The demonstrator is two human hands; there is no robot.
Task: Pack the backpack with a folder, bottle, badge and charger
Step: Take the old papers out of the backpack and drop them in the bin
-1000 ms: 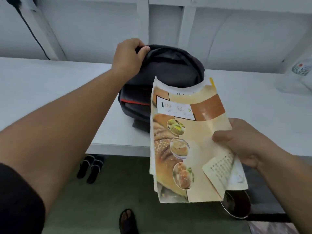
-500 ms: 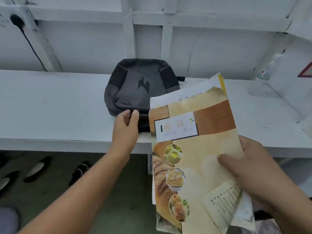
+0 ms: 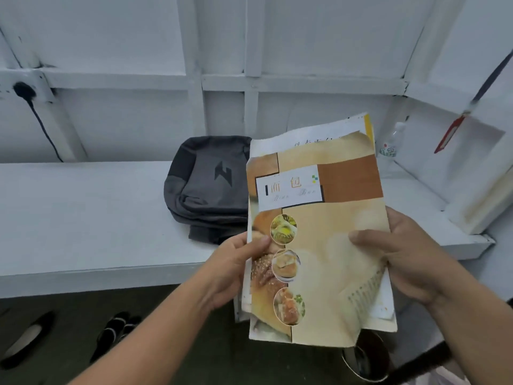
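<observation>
1. Step in hand: the folder, first of the four items. Nothing shows as packed yet.
2. Folder (image 3: 333, 226): a soft stack of printed sheets with a bread-photo cover. It is held upright in the air in front of the shelf (image 3: 83, 212), clear of it, and its lower corners are curled.
3. Left hand (image 3: 233, 265): pinches the folder's left edge, thumb on the cover, fingers behind.
4. Right hand (image 3: 410, 259): clamps the right edge, thumb on the cover, fingers wrapped behind.
5. Backpack (image 3: 208, 187): grey and black, lying slumped on the shelf with the logo panel up, just behind the folder, which hides its right side. No opening or zip gap is visible, so I can't tell whether it is unzipped.
6. Other items:
   - A clear bottle (image 3: 390, 143) stands at the back right of the shelf.
   - A red tag (image 3: 451, 133) on a dark strap hangs at the right and is likely the badge.
   - A black plug (image 3: 24, 90) with a cable sits in the wall at the left and may be the charger. Neither guess is confirmed.
7. Next move, as I judge it:
   - Free one hand, probably the left.
   - Stand the backpack up and spread its mouth.
   - Slide the folder in flat against the back panel.
8. Risk: the limp sheets could buckle or catch on the rim, so feed the long edge in first and keep the stack squared.
</observation>
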